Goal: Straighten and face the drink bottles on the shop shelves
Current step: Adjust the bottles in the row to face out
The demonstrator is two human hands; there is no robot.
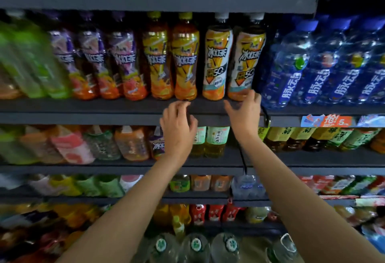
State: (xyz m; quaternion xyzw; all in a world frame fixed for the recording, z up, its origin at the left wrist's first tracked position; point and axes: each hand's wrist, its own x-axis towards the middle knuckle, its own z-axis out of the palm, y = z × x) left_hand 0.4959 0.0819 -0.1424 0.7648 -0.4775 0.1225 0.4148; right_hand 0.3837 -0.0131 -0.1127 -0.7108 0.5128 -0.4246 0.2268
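A row of iced-tea bottles stands upright on the dark shelf (125,108) at eye level. Three have purple labels (91,62), two have yellow labels (184,58), and two white-capped ones have orange and white labels (217,60). My right hand (244,114) reaches up to the base of the rightmost white-capped bottle (246,62); its fingertips touch the bottom of the bottle and the thumb is spread to the left. My left hand (179,127) hovers just below the shelf edge under the second yellow bottle, fingers loosely bent, holding nothing.
Blue-labelled water bottles (291,69) crowd the shelf to the right of the tea. Green bottles (31,60) stand blurred at far left. Lower shelves hold green tea (216,139), small drinks and large water jugs (195,246). A price tag (327,120) hangs on the shelf edge.
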